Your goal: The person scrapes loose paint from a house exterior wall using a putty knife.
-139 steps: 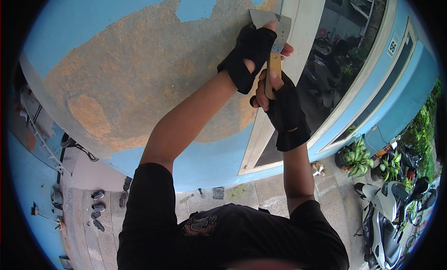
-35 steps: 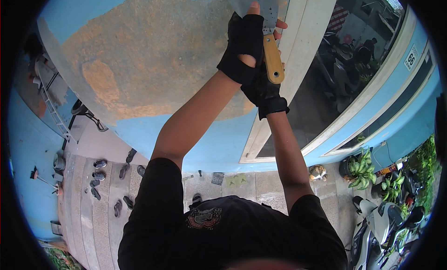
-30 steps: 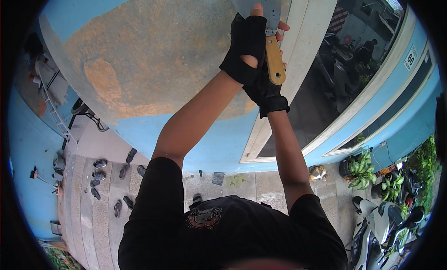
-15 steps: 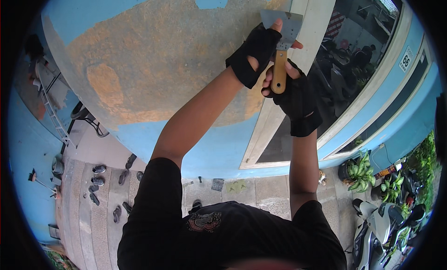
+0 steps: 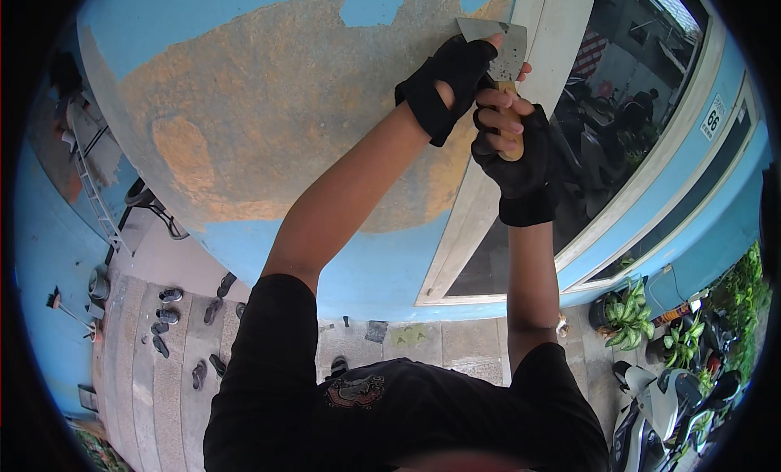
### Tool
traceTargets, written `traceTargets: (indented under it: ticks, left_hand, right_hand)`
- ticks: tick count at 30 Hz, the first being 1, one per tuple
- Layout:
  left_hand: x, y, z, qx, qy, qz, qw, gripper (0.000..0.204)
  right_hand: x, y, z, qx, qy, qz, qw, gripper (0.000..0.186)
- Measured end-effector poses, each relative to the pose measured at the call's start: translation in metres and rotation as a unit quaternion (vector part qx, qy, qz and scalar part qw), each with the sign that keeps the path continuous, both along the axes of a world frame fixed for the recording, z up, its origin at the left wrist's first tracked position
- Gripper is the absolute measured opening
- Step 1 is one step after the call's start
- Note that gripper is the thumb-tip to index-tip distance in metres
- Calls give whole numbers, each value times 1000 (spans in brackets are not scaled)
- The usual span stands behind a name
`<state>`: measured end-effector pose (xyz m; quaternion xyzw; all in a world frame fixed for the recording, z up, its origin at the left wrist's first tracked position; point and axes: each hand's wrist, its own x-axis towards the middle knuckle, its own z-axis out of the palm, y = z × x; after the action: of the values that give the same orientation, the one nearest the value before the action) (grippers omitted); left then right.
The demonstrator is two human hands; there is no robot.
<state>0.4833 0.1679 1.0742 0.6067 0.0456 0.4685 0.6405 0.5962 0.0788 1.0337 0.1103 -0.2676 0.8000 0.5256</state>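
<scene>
Raised in front of the wall is a wide scraper (image 5: 509,59) with a grey, speckled metal blade and a wooden handle. My right hand (image 5: 521,150), in a black fingerless glove, is wrapped round the handle with the fingers across its front. My left hand (image 5: 451,80), gloved the same way, grips the blade near its lower part; the thumb lies on the face and a fingertip shows past the right edge. Behind them the blue wall (image 5: 374,268) has a large bare patch (image 5: 301,106) of grey and tan plaster. I cannot tell whether the blade touches the wall.
A pale window frame (image 5: 549,45) with dark glass stands right beside my hands. Potted plants (image 5: 625,313) and a parked motorcycle (image 5: 663,399) are at the lower right. Several shoes (image 5: 169,316) lie on the tiled floor, and a ladder (image 5: 91,183) leans at the far left.
My right hand has turned and wrapped its fingers over the front of the handle, which was exposed before. My left hand stays on the blade, shifted slightly right.
</scene>
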Motion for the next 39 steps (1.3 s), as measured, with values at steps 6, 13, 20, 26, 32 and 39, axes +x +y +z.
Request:
traceTargets:
  ticks: [6, 13, 20, 26, 32, 39]
  left_hand:
    - [3, -11, 10, -19, -42, -41, 998, 46]
    - [6, -10, 10, -19, -37, -23, 999, 46]
    - [3, -7, 7, 3, -20, -21, 1000, 53]
    - [1, -5, 14, 19, -16, -8, 1000, 53]
    - [6, -8, 9, -7, -33, -17, 999, 52]
    - [9, -9, 7, 19, -49, -1, 999, 49]
  right_hand:
    - [-3, 6, 5, 87, -80, -70, 991, 15]
    - [-5, 1, 10, 40, -94, -118, 988, 16]
    - [-11, -1, 13, 40, -115, -162, 979, 16]
    - [-15, 2, 18, 74, -106, -176, 976, 17]
    - [-9, 2, 11, 55, -77, -135, 986, 16]
    - [-6, -1, 11, 35, -105, -138, 984, 16]
